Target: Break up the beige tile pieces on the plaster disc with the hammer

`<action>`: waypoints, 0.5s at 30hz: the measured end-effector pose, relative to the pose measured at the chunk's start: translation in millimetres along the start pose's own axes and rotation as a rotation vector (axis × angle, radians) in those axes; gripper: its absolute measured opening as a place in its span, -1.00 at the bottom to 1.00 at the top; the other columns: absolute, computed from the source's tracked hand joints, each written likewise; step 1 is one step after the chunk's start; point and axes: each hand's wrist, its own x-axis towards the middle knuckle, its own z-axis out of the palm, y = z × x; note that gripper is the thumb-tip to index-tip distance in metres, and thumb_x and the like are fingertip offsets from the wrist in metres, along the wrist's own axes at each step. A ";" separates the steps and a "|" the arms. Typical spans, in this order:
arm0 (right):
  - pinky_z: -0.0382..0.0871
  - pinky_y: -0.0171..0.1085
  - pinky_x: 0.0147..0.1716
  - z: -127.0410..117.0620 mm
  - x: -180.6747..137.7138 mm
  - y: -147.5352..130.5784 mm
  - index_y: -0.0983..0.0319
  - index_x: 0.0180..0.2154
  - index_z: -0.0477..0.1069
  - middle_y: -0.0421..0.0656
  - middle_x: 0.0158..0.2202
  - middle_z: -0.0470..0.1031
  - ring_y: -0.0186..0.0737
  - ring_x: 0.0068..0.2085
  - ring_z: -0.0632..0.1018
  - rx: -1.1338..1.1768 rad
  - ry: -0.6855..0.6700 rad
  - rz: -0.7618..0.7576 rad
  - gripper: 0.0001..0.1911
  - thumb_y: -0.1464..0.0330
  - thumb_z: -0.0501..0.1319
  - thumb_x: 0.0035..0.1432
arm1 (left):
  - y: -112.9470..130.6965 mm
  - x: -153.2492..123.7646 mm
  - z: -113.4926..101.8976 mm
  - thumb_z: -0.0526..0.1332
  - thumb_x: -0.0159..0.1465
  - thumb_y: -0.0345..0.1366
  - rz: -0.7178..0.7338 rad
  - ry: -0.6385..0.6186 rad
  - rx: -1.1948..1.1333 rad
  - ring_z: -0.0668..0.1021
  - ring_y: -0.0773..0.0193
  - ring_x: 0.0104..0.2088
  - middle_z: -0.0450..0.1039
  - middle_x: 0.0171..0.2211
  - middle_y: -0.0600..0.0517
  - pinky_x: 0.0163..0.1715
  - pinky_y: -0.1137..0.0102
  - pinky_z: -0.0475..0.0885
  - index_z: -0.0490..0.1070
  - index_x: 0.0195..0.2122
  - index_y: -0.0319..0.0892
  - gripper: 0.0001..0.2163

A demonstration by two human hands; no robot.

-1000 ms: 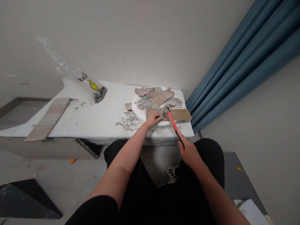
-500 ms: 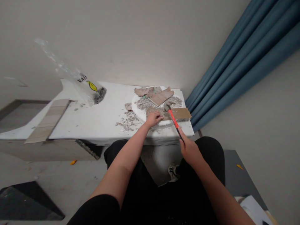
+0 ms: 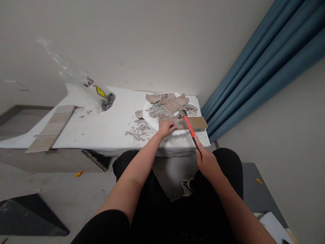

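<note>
My right hand (image 3: 207,162) is wrapped round the black grip of a hammer (image 3: 189,127) with a red shaft. Its metal head is over a brown strip of board (image 3: 196,122), close to my left fingers; whether it touches the strip I cannot tell. With fingers curled, my left hand (image 3: 167,128) holds the strip at its front left edge. The strip's left part looks rough and grey, its right part smooth and tan. Under it lies a round white slab (image 3: 149,121), bearing grey crumbs (image 3: 155,112) and torn brown pieces (image 3: 175,104).
Loose fragments (image 3: 139,130) lie left of the slab on the white-covered table (image 3: 101,134). Farther left are a clear plastic bag (image 3: 93,95) with dark contents and a wood-patterned plank (image 3: 52,128). A blue curtain (image 3: 243,74) hangs at the right.
The hammer head has shifted slightly up and to the right, and my right hand a little rightward with it. My left hand stays on the strip.
</note>
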 end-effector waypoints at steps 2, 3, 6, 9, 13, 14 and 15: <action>0.44 -0.20 -0.17 0.0 0.8 -1.6 0.21 0.43 0.00 0.01 -0.02 0.59 -0.05 -0.13 0.61 -0.004 -0.022 -0.001 -0.37 0.40 -0.05 0.38 | 0.1 0.2 0.0 0.20 0.27 -0.16 0.003 -0.003 0.006 0.40 0.23 -0.37 0.37 -0.47 0.02 -0.31 0.36 0.25 0.32 -0.53 -0.17 -0.72; 0.44 -0.21 -0.17 0.1 1.0 -2.5 0.21 0.43 0.03 0.01 -0.05 0.60 -0.05 -0.15 0.61 -0.008 -0.043 0.002 -0.38 0.41 -0.05 0.38 | 0.2 0.1 0.0 0.20 0.28 -0.17 0.003 -0.003 0.005 0.40 0.23 -0.37 0.37 -0.47 0.02 -0.31 0.36 0.25 0.32 -0.53 -0.17 -0.72; 0.43 -0.21 -0.19 0.4 0.8 -4.1 0.22 0.42 0.04 0.01 -0.07 0.61 -0.06 -0.17 0.61 -0.028 -0.045 0.016 -0.39 0.40 -0.07 0.39 | 0.7 -0.2 0.2 0.20 0.27 -0.15 -0.004 0.003 0.003 0.40 0.23 -0.38 0.37 -0.47 0.01 -0.33 0.36 0.24 0.33 -0.53 -0.17 -0.72; 0.42 -0.21 -0.20 1.2 -0.5 -3.5 0.21 0.44 -0.02 0.01 -0.06 0.60 -0.07 -0.19 0.60 -0.057 -0.017 0.016 -0.38 0.39 -0.08 0.40 | 0.5 -0.3 0.7 0.20 0.27 -0.13 -0.014 0.010 0.007 0.40 0.24 -0.39 0.37 -0.48 0.01 -0.34 0.36 0.24 0.33 -0.54 -0.17 -0.70; 0.41 -0.23 -0.23 2.8 -0.3 -0.8 0.22 0.44 -0.01 -0.01 -0.16 0.62 -0.08 -0.23 0.60 -0.068 -0.073 0.020 -0.37 0.40 -0.07 0.38 | -0.5 -0.2 1.4 0.20 0.27 -0.13 -0.015 0.010 -0.005 0.40 0.25 -0.40 0.38 -0.48 0.01 -0.35 0.37 0.25 0.33 -0.54 -0.17 -0.71; 0.41 -0.23 -0.23 2.7 0.2 -0.4 0.22 0.44 -0.01 -0.01 -0.17 0.62 -0.07 -0.23 0.60 -0.067 -0.067 0.022 -0.38 0.40 -0.07 0.39 | -0.7 -0.2 1.4 0.21 0.26 -0.13 -0.018 0.011 -0.007 0.40 0.25 -0.40 0.38 -0.48 0.01 -0.35 0.37 0.25 0.32 -0.54 -0.17 -0.71; 0.41 -0.22 -0.22 2.4 0.8 -0.3 0.22 0.44 -0.01 -0.01 -0.17 0.62 -0.07 -0.23 0.60 -0.064 -0.053 0.024 -0.38 0.39 -0.08 0.39 | -0.7 -0.3 1.4 0.21 0.26 -0.13 -0.022 0.013 -0.007 0.40 0.25 -0.40 0.38 -0.48 0.01 -0.35 0.37 0.25 0.32 -0.54 -0.17 -0.70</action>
